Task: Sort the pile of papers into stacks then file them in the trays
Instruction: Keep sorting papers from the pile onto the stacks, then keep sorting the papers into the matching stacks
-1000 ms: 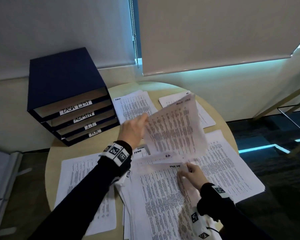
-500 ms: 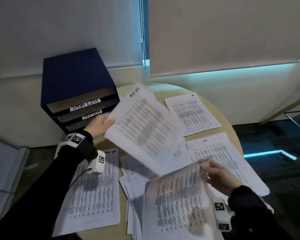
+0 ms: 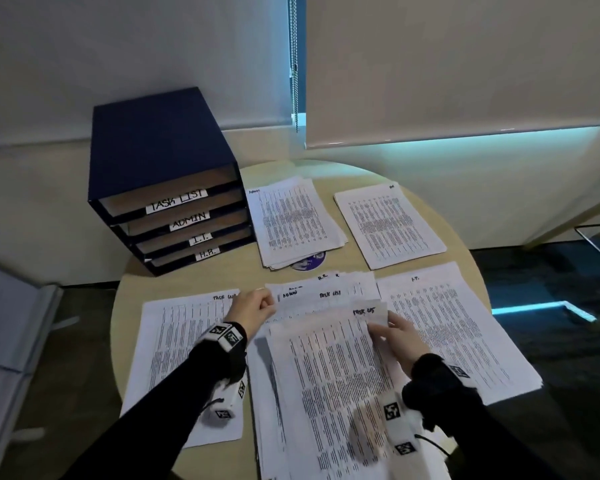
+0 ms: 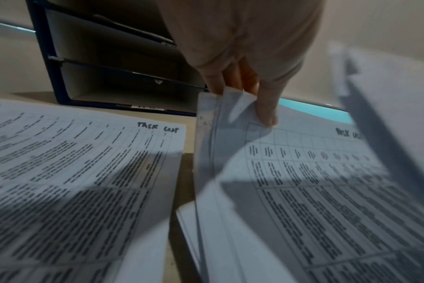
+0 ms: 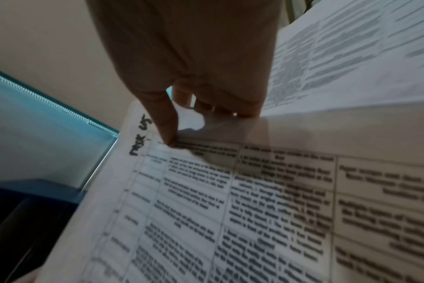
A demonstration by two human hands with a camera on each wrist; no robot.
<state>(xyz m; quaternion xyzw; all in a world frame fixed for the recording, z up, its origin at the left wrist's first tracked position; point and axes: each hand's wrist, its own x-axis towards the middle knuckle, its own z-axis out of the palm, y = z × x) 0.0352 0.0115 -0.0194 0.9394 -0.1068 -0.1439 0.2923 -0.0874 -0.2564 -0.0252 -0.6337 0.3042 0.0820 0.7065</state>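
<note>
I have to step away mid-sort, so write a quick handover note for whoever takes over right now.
Left hand pinches the top-left corners of sheets in the unsorted pile.
Right hand pinches the top-right corner of its top sheet, headed Task List.
Sorted stacks on the table: Task List stack near left, I.T. stack near right, Admin stack beside the trays, one more stack far right.
Left: finish sorting the pile, then file; nothing visibly filed.

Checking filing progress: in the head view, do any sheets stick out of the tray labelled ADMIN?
No. The ADMIN tray shows only its bare cardboard front, and the Admin stack lies on the table beside the trays.
</note>
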